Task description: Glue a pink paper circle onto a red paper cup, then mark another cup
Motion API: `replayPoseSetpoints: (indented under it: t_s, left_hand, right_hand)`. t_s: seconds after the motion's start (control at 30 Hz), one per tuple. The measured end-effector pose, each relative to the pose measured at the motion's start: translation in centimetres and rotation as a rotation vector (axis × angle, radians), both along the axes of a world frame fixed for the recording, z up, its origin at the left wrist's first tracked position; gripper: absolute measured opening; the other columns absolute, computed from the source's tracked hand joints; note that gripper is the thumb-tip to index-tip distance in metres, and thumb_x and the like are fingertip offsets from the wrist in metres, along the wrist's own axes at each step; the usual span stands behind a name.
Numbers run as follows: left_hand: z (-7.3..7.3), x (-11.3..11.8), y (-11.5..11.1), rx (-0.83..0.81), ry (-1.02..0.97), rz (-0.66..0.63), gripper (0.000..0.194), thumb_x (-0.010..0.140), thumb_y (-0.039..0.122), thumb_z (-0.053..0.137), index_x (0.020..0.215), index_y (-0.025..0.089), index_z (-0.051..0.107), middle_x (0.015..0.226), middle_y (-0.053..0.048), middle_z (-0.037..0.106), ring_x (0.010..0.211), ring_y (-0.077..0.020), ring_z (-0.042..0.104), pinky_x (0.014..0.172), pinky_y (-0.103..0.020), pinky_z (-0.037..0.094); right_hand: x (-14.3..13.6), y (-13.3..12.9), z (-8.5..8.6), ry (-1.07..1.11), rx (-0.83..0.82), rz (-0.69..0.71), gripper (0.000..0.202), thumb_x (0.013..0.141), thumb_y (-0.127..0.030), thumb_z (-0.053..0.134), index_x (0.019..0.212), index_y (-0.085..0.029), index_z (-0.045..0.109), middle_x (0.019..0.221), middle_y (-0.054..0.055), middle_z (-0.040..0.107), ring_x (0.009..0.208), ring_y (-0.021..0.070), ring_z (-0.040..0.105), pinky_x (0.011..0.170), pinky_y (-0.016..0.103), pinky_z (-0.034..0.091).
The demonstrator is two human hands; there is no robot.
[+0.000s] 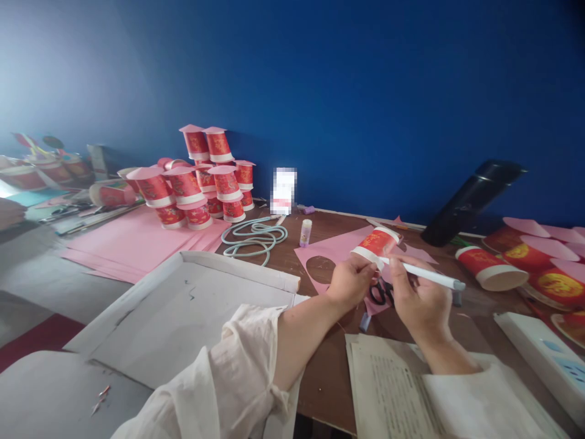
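Observation:
My left hand [351,281] is closed on the white rim of a red paper cup [378,242], which lies tilted over the table. In my right hand [423,305] is a white marker pen [427,272], its tip against or very near the cup's rim. Below the cup lie black-handled scissors [379,295], partly hidden by my hands. Pink paper [313,251] with a round hole cut in it spreads under and beside the cup. A glue stick [306,233] stands upright to the left of them.
Stacked red cups with pink paper tops [183,186] stand at the back left on pink sheets [107,244]. A white box lid [192,292] lies left of my arm. At right are a black bottle [473,201], another red cup [491,267] and a power strip [543,350]; printed papers [388,390] lie in front.

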State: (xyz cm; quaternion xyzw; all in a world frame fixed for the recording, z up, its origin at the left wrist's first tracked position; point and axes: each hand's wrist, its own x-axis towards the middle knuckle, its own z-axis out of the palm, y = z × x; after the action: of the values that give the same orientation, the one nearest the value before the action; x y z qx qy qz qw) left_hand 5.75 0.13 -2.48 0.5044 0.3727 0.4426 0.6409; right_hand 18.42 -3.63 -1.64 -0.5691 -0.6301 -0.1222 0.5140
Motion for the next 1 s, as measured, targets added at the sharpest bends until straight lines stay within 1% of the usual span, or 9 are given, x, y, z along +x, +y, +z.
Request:
replayPoseSetpoints:
  t_s: [0.07,0.17,0.3,0.37,0.53,0.63,0.8,0.87,1.0]
  left_hand:
    - [0.0,0.0,0.0,0.005,0.010,0.001,0.018,0.086,0.021,0.059,0.070,0.015,0.064,0.071,-0.001,0.062,0.068,-0.0118,0.061,0.077,-0.028,0.053]
    - [0.1,0.1,0.1,-0.048,-0.020,0.007,0.017,0.086,0.021,0.059,0.071,0.015,0.065,0.072,-0.001,0.063,0.067,-0.0117,0.061,0.076,-0.028,0.053]
    - [0.2,0.1,0.3,-0.115,-0.083,0.020,0.018,0.087,0.019,0.059,0.071,0.014,0.065,0.072,-0.002,0.065,0.066,-0.0114,0.062,0.078,-0.029,0.054]
    - [0.3,0.0,0.3,-0.123,-0.093,0.028,0.019,0.087,0.019,0.059,0.070,0.014,0.066,0.072,-0.003,0.065,0.067,-0.0114,0.063,0.077,-0.028,0.054]
    - [0.9,0.0,0.0,-0.131,-0.090,0.022,0.018,0.086,0.016,0.060,0.070,0.014,0.066,0.069,-0.002,0.063,0.067,-0.0119,0.062,0.077,-0.029,0.054]
    - [1.1,0.0,-0.1,-0.155,-0.097,0.024,0.018,0.087,0.015,0.058,0.070,0.014,0.065,0.068,-0.002,0.063,0.067,-0.0125,0.063,0.076,-0.030,0.054]
    - [0.9,-0.2,0.0,-0.136,-0.105,0.026,0.021,0.087,0.015,0.058,0.067,0.014,0.063,0.069,-0.002,0.063,0.067,-0.0124,0.063,0.077,-0.030,0.054]
    - [0.8,-0.2,0.1,-0.135,-0.125,0.028,0.021,0.087,0.016,0.059,0.067,0.014,0.063,0.069,-0.002,0.063,0.069,-0.0128,0.064,0.079,-0.030,0.055]
    - [0.5,-0.3,0.1,-0.162,-0.189,0.031,0.017,0.084,0.021,0.063,0.069,0.013,0.066,0.072,-0.004,0.066,0.069,-0.0132,0.064,0.082,-0.032,0.055]
  right_hand:
    - [0.0,0.1,-0.1,0.004,0.002,0.014,0.027,0.091,-0.039,0.055,0.093,-0.017,0.070,0.088,0.010,0.074,0.081,0.0225,0.070,0.075,0.035,0.054]
    - [-0.1,0.1,0.0,0.006,-0.030,0.003,0.027,0.090,-0.041,0.056,0.091,-0.018,0.071,0.082,0.008,0.074,0.074,0.0215,0.069,0.069,0.033,0.053]
    - [-0.1,-0.1,0.4,0.035,0.011,-0.023,0.028,0.093,-0.040,0.052,0.094,-0.018,0.071,0.090,0.010,0.073,0.085,0.0240,0.069,0.078,0.037,0.053]
    - [-0.1,-0.1,0.4,0.057,0.008,-0.032,0.029,0.093,-0.040,0.052,0.095,-0.018,0.071,0.091,0.010,0.073,0.086,0.0239,0.069,0.078,0.038,0.053]
    - [-0.4,-0.1,0.2,0.034,-0.022,0.049,0.027,0.091,-0.039,0.055,0.094,-0.018,0.070,0.089,0.009,0.074,0.080,0.0219,0.069,0.073,0.035,0.054]
    - [-0.4,0.0,0.1,0.028,-0.027,0.042,0.028,0.091,-0.040,0.055,0.095,-0.017,0.070,0.091,0.010,0.074,0.082,0.0227,0.070,0.075,0.036,0.054]
    - [-0.2,0.1,0.0,0.011,-0.052,0.002,0.030,0.091,-0.042,0.055,0.090,-0.017,0.071,0.083,0.008,0.074,0.075,0.0220,0.069,0.069,0.033,0.053]
    - [-0.1,0.1,0.0,-0.002,-0.035,0.020,0.029,0.092,-0.041,0.054,0.091,-0.017,0.071,0.085,0.009,0.074,0.077,0.0222,0.070,0.071,0.033,0.053]
    - [0.0,0.2,0.0,0.010,-0.005,-0.004,0.028,0.093,-0.039,0.053,0.094,-0.017,0.070,0.087,0.009,0.073,0.081,0.0223,0.069,0.075,0.034,0.053]
